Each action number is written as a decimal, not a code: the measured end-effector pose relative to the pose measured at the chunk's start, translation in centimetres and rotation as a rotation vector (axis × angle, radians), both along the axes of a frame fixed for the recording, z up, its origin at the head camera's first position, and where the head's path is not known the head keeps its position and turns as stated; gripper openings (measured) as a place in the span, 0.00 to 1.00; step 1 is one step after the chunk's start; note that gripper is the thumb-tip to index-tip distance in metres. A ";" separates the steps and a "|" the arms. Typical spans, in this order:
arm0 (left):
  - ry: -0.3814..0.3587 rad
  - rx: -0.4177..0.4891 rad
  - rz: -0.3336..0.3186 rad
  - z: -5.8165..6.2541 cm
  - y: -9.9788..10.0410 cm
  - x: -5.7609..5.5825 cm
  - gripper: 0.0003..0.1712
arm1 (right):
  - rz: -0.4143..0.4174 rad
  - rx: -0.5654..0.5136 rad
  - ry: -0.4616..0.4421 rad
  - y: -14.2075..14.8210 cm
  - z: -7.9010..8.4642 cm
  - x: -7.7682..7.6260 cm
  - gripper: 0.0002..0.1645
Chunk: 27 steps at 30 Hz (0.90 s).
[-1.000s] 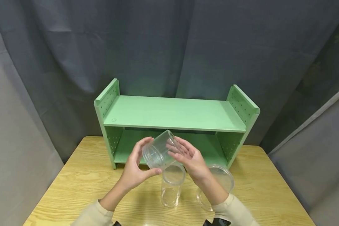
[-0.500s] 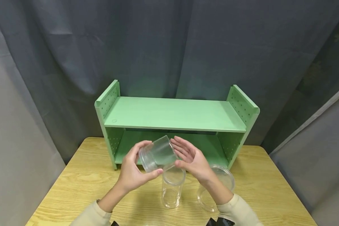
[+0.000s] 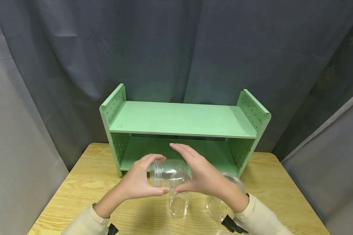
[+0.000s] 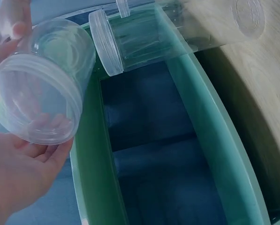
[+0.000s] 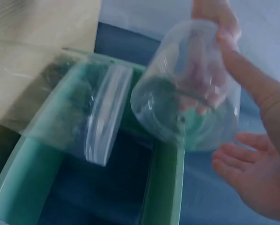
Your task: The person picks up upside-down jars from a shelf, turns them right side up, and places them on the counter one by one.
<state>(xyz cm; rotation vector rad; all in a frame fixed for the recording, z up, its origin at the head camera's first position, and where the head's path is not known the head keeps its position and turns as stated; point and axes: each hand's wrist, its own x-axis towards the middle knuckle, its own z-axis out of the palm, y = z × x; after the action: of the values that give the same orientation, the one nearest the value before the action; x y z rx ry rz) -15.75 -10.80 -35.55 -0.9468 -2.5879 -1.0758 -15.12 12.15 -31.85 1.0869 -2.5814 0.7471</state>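
Observation:
A clear plastic jar [image 3: 171, 170] lies sideways in the air, its ringed end to the left and its base to the right. My left hand [image 3: 139, 179] grips it round the ringed end, thumb below and fingers above. At the base end, my right hand [image 3: 204, 173] is spread, fingers and thumb apart; in the right wrist view the jar [image 5: 177, 103] overlaps its thumb. Another clear jar [image 3: 177, 208] stands on the table just beneath, partly covered by the held one. In the left wrist view that standing jar [image 4: 140, 44] shows beside the held jar.
A third, wider clear container [image 3: 216, 209] stands at the right, partly behind my right forearm. Beyond the hands is a green two-tier shelf [image 3: 179, 119] on the wooden table [image 3: 85, 189]. Grey curtains [image 3: 153, 49] hang behind and at both sides.
The held jar has turned from tilted, base up to the right, to nearly level, and come slightly lower. My right hand has rotated, its back now facing up and its fingers arched near the base.

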 end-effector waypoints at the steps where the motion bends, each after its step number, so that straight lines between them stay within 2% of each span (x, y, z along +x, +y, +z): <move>1: -0.005 -0.014 0.004 0.1 0.0 0.1 0.47 | -0.011 0.032 -0.001 -0.2 0.0 0.3 0.72; 6: -0.008 -0.054 0.036 0.5 0.2 0.5 0.48 | -0.043 0.112 0.095 -1.2 -0.9 1.0 0.61; 10: 0.000 -0.051 0.023 0.5 0.3 0.6 0.51 | -0.046 0.086 0.207 -1.6 -1.5 1.0 0.51; 13: -0.017 -0.012 -0.012 0.4 0.2 0.5 0.56 | -0.045 0.051 0.246 -1.5 -1.4 0.9 0.51; 16: -0.025 0.060 -0.040 0.3 0.0 0.4 0.63 | -0.052 0.002 0.234 -1.1 -1.1 0.8 0.52; 20: 0.006 0.187 -0.070 0.4 -0.3 -0.1 0.70 | -0.087 -0.100 0.188 -0.5 -0.7 0.5 0.54; 23: 0.015 0.274 -0.096 0.5 -0.5 -0.4 0.70 | -0.115 -0.197 0.152 -0.1 -0.6 0.4 0.53; 27: -0.044 0.371 -0.130 0.5 -0.7 -0.6 0.64 | -0.130 -0.331 0.067 0.0 -0.7 0.4 0.50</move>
<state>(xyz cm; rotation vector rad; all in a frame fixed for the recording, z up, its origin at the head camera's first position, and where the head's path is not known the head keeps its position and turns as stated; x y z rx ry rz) -16.40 -11.53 -35.08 -1.0133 -2.2645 -1.5563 -14.72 12.13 -32.53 0.8208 -2.3361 1.0390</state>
